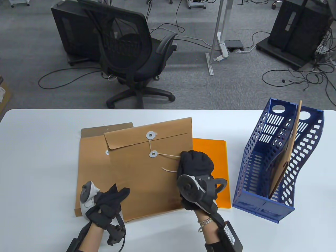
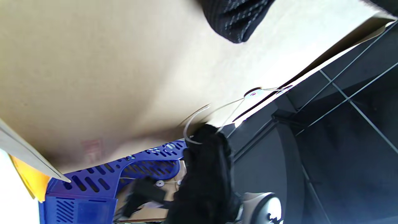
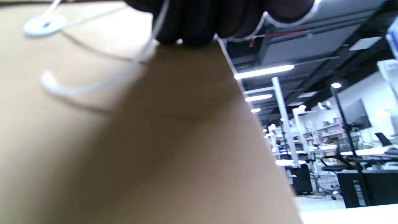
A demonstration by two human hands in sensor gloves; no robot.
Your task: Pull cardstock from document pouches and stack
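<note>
A brown kraft pouch (image 1: 147, 170) with its flap down lies on top of a second pouch (image 1: 92, 162) whose flap is open. An orange cardstock sheet (image 1: 210, 155) lies under them at the right. My left hand (image 1: 115, 195) rests its fingers on the top pouch's near left corner; one fingertip (image 2: 236, 21) touches the pouch surface (image 2: 108, 71). My right hand (image 1: 189, 160) is closed at the pouch's right edge and holds the white closure string (image 1: 168, 156), which runs from the lower button. In the right wrist view the string (image 3: 93, 87) passes across my fingers (image 3: 192, 21).
A blue slotted file holder (image 1: 265, 157) stands at the table's right with another brown pouch (image 1: 288, 157) upright in it. It also shows in the left wrist view (image 2: 102, 177). An office chair stands beyond the table's far edge.
</note>
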